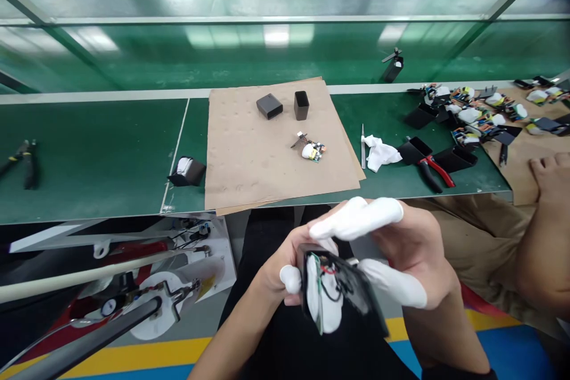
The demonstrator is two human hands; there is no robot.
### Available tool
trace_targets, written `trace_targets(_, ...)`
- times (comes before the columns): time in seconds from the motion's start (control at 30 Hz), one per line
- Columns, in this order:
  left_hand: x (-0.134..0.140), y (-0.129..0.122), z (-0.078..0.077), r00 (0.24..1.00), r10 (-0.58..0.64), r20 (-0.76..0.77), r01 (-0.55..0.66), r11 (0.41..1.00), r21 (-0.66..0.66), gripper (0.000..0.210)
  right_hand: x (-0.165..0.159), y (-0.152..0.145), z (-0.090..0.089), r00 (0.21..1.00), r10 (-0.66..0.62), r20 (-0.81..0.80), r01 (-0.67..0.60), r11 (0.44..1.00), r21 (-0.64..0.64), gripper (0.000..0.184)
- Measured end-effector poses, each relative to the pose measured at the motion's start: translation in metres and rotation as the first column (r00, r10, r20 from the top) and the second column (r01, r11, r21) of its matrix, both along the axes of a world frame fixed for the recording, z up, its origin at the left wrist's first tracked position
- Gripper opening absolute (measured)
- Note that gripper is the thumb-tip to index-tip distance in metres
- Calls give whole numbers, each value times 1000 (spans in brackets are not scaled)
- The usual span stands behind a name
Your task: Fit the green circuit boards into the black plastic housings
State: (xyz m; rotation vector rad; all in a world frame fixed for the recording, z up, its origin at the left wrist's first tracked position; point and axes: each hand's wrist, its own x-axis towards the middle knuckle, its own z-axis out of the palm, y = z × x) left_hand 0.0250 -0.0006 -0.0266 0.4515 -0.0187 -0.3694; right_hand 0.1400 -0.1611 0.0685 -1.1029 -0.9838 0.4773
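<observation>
In my left hand [282, 255] is a black plastic housing [304, 276], its open end facing me above my lap. Inside it sits a circuit board with white filler [330, 309] and red and black wires. My right hand [412, 249], with white finger cots on it, is closed at a black end cover [363, 291] tilted out beside the opening. The exact contact of its fingertips is partly hidden. On the brown cardboard [249, 154] lie two black housings [269, 105] and a small circuit board [314, 150].
A filled housing [187, 171] lies left of the cardboard, pliers [29, 163] farther left. To the right are tweezers [363, 145], a white cloth [380, 153], red-handled pliers [436, 172] and several boards [472, 116]. A co-worker's arm [543, 237] rests at the right.
</observation>
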Motion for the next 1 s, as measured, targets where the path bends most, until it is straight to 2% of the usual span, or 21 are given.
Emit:
trace_targets(0.07,-1,0,-7,994,-12,110,30,987,-159,73,-10,-2,-5,996,-65,-62,64,998,-16,66)
trace_targets(0.1,-1,0,-10,993,-5,116,27,981,-191,71,-16,-1,-8,993,-90,-81,88,996,-20,78)
trace_targets(0.17,-3,0,-12,995,23,97,-5,982,-188,69,-26,0,-14,988,-122,-93,121,992,-21,103)
trace_targets(0.23,-4,0,-12,998,40,41,-33,987,-158,69,-33,3,-18,987,-139,-81,135,989,-55,114)
trace_targets(0.33,-5,-1,-10,999,34,-25,-37,990,-134,74,-39,4,-19,986,-163,-42,159,983,-92,112)
trace_targets(0.47,-6,0,-4,998,7,-59,-13,996,-93,94,-42,2,-14,977,-215,-9,212,970,-121,107)
trace_targets(0.63,-8,-1,2,995,56,-81,-59,998,-38,106,-45,1,-12,969,-245,16,244,954,-173,104)
trace_targets(0.73,-8,-2,1,993,94,-65,-96,995,-34,98,-44,0,-13,965,-261,17,258,943,-211,102)
trace_targets(0.87,-7,-4,4,995,77,61,-74,996,-51,91,-42,3,-18,963,-263,-51,244,940,-237,94)
trace_targets(0.93,-6,-6,13,989,125,83,-124,992,-13,77,-41,6,-23,961,-259,-93,234,947,-221,89)
trace_targets(1.0,-6,-8,27,973,226,40,-229,970,78,54,-41,10,-30,949,-286,-134,259,947,-192,84)
